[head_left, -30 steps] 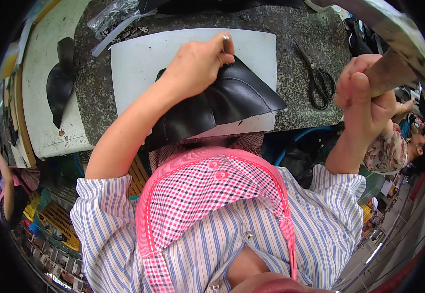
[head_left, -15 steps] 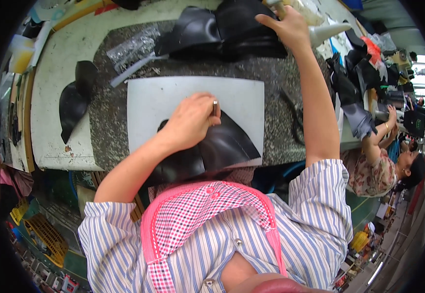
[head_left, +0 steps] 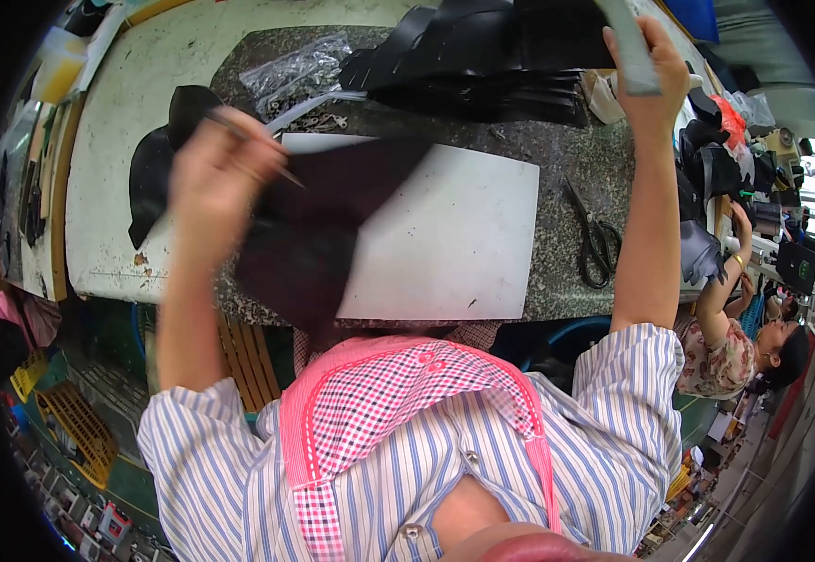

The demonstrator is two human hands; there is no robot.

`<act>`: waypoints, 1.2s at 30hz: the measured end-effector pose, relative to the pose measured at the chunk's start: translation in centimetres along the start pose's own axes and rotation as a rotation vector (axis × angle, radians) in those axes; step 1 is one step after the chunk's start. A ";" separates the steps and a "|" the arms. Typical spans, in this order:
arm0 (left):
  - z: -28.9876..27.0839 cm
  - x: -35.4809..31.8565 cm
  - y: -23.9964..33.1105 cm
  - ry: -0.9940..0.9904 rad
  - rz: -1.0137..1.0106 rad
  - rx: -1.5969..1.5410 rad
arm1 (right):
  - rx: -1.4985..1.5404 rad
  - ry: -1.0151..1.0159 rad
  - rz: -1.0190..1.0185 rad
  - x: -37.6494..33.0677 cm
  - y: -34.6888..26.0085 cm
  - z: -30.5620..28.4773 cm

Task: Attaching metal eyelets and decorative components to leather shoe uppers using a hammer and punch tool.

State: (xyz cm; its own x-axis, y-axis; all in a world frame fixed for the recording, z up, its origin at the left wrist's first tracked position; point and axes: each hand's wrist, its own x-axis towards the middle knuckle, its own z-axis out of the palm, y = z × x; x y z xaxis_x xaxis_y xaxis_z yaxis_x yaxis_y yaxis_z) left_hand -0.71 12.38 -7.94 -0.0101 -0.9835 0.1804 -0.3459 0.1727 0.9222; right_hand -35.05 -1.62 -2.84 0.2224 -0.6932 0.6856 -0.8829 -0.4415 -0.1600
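At the left of the white board (head_left: 445, 244), my left hand (head_left: 225, 164) is smeared by motion. Its fingers close round a slim pointed tool (head_left: 281, 170), tip to the right. Just beneath it, a dark, leather-like cut piece (head_left: 304, 253) is blurred and overlaps the board's left part; whether the fingers also grip it I cannot tell. At the far right, my right hand (head_left: 656, 84) is raised and wrapped round a pale grey, bar-shaped thing (head_left: 634, 51), its upper end cut off by the frame. A stack of black cut pieces (head_left: 482, 66) lies beside that hand.
Black-handled scissors (head_left: 597, 248) lie right of the board on the speckled slab (head_left: 567, 131). Another black piece (head_left: 150, 178) rests at the left, and a clear plastic bag (head_left: 295, 70) lies behind. A co-worker (head_left: 721, 337) is at the right, near dark materials.
My left hand has swung left, and the dark piece has shifted left across the board. My right hand has moved right, away from the stack, with the pale grey bar now showing in it.
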 end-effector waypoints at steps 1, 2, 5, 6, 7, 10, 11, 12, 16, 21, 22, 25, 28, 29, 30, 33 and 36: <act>-3.4 0.9 -0.9 0.064 -0.088 -0.162 | 0.009 -0.006 -0.004 -0.3 -0.9 0.1; -6.0 2.7 -1.5 0.133 -0.133 -0.101 | 0.261 0.028 0.063 -0.7 -1.4 -0.2; -17.4 4.9 -6.0 -0.018 -0.232 -0.160 | 0.780 0.070 0.219 -1.0 -5.2 -2.2; -19.1 5.1 -9.2 0.024 -0.338 -0.193 | 0.930 0.072 0.238 -1.1 -6.5 -3.4; -19.6 5.3 -11.4 0.057 -0.440 -0.227 | 1.073 0.079 0.263 -1.4 -7.3 -4.3; -19.2 6.5 -12.0 0.270 -0.310 0.156 | 1.312 -0.023 0.311 -3.3 -8.4 -5.2; -18.0 6.2 -11.2 0.377 -0.246 0.342 | 1.357 -0.063 0.418 -4.5 -9.0 -5.3; -16.9 6.1 -10.0 0.414 -0.063 0.264 | 1.285 -0.113 0.452 -6.0 -9.3 -5.2; 0.5 4.2 0.8 -0.081 0.192 -0.033 | 1.169 -0.228 0.709 -10.8 -8.4 -3.6; 11.6 0.2 -1.5 -0.206 0.118 -0.075 | 0.958 -0.382 0.842 -15.0 -8.6 -2.2; 11.8 0.1 -1.5 -0.166 0.049 -0.194 | 0.947 -0.393 0.868 -15.7 -8.2 -2.5; 12.5 0.6 -1.8 -0.140 -0.018 -0.361 | 0.897 -0.402 0.870 -16.9 -6.8 -3.1; 13.4 1.7 -0.7 -0.224 0.041 -0.333 | 0.751 -0.643 0.799 -17.7 -5.6 -2.6; 13.9 1.9 -0.8 -0.235 0.039 -0.329 | 0.754 -0.638 0.810 -17.8 -5.7 -2.5; 14.3 2.0 -1.2 -0.326 0.027 -0.161 | 0.645 -0.653 0.751 -17.9 -5.9 -2.3; 14.7 2.0 -1.2 -0.378 0.029 0.047 | 0.583 -0.541 0.694 -19.0 -5.0 -2.3; 14.5 2.1 -1.2 -0.368 -0.103 -0.047 | 0.630 -0.466 0.625 -19.4 -3.9 -3.5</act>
State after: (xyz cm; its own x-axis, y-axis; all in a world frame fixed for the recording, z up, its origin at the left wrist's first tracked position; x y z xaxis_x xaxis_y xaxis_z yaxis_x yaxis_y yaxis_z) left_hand -13.93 9.32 -13.65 -0.3166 -0.9477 -0.0407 -0.3190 0.0660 0.9455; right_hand -37.37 15.52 -13.07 0.0525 -0.9983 0.0250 -0.5462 -0.0497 -0.8362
